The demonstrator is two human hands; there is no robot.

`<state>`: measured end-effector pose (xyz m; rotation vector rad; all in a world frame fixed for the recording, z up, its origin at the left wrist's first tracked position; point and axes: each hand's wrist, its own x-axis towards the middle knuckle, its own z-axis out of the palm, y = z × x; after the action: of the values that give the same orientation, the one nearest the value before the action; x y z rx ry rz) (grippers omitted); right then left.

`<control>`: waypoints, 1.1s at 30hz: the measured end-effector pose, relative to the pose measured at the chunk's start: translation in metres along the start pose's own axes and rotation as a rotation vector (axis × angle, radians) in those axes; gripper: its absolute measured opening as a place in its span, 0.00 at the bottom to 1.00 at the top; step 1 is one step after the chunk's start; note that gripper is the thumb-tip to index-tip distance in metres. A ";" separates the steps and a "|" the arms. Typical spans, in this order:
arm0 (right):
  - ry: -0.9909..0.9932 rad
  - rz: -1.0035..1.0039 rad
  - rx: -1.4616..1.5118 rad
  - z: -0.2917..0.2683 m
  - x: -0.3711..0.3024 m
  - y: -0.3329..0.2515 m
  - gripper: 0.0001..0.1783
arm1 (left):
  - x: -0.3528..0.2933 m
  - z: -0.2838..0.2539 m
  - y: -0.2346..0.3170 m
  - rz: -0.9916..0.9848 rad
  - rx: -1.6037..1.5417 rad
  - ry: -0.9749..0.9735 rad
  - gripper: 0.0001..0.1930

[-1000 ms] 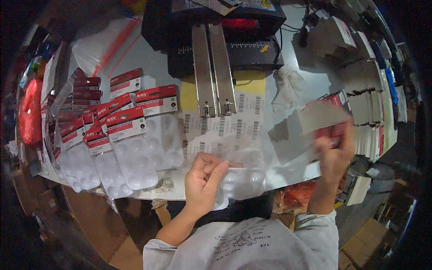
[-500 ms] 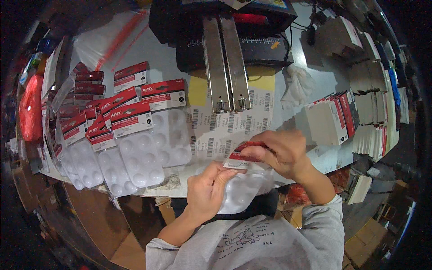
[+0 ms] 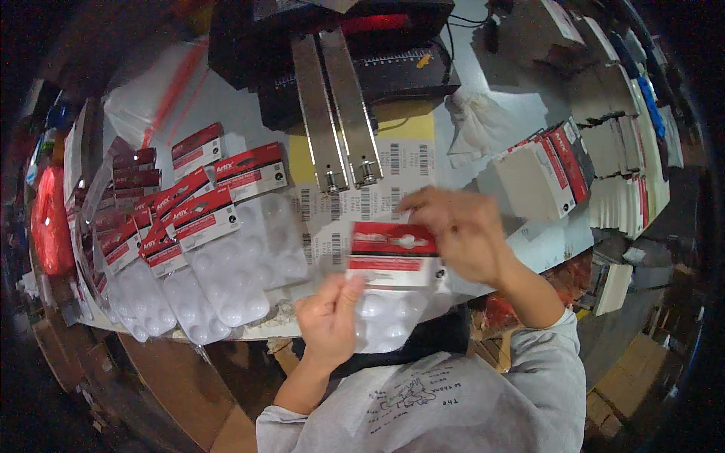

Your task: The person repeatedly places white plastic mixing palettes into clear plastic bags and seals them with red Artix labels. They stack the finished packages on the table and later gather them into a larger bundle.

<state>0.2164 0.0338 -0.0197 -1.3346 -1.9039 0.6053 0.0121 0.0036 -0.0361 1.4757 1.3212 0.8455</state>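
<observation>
My left hand (image 3: 330, 318) pinches the left side of a packaged plastic mixing palette, thumb lying at the edge of its header card. The red and white card (image 3: 393, 257) faces up and has a hanging hole. Below it, the white palette (image 3: 384, 321) with round wells hangs past the table edge in front of my body. My right hand (image 3: 462, 232) is just above the card's upper right corner, blurred by motion. Whether its fingers touch the card cannot be made out. More packaged palettes (image 3: 230, 279) with the same cards lie overlapping on the left of the table.
A black machine with two metal bars (image 3: 340, 113) stands at the far middle. Under the bars lie barcode label sheets (image 3: 381, 204). To the right are a crumpled white cloth (image 3: 476, 124), a stack of header cards (image 3: 532, 174) and taller card stacks (image 3: 623, 151). A red bag (image 3: 51, 219) sits far left.
My right hand has lifted off the header card and moved up. The card, tilted and partly covered before, now lies squarer and in full view. My left hand keeps its hold. The camera view has shifted.
</observation>
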 end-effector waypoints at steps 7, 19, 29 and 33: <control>-0.333 0.869 0.662 -0.004 -0.033 0.002 0.12 | 0.008 -0.002 -0.016 -0.130 -0.095 0.190 0.15; 0.265 0.950 1.051 0.045 -0.005 0.008 0.08 | 0.054 0.010 -0.024 -0.065 0.075 0.266 0.15; 0.304 0.812 0.893 0.049 -0.002 0.013 0.06 | 0.067 0.014 -0.028 -0.001 -0.002 0.281 0.16; 0.330 0.803 0.940 0.047 -0.001 0.008 0.06 | 0.066 0.011 -0.026 -0.018 0.010 0.280 0.15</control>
<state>0.1853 0.0368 -0.0555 -1.3539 -0.5700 1.3492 0.0257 0.0652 -0.0704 1.3860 1.5426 1.0642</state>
